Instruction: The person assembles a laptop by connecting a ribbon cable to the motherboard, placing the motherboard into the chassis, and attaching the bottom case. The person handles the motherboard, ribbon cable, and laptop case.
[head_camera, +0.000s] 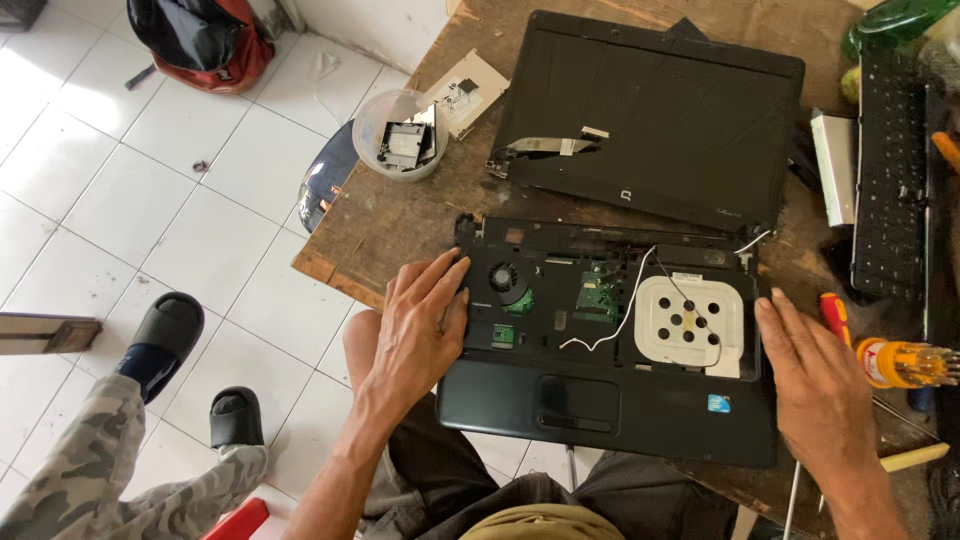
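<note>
Head view, looking down on a worn brown wooden table (400, 215) at the edge of a white tiled floor.

Black plastic laptop base (610, 340) lies flat at the near table edge, palm rest and touchpad toward the person. Keyboard is out: the bay is open, showing a round black cooling fan (508, 278), green circuit board (597, 292), a white perforated plate (690, 320) and a loose white wire (625, 310) crossing the bay.

Left hand (420, 325) rests flat on the left edge of the base, fingers together and extended, gripping nothing. Right hand (815, 375) lies flat against the right edge, fingers slightly spread, also holding nothing.

Done, judging from the layout: the black display lid (660, 110) is detached and lies face-down behind the base, hinge and ribbon exposed; the black removed keyboard (888, 185) sits at the far right. Small parts are collected in a clear round plastic tub (400, 135).

Left: base still assembled around board and fan; the palm-rest cover is in place.

A red-and-yellow-handled screwdriver (835, 318) lies just beside the right hand, untouched.

Another person's camouflage trouser leg (80, 450) and black sandals are at lower left, well apart.
</note>
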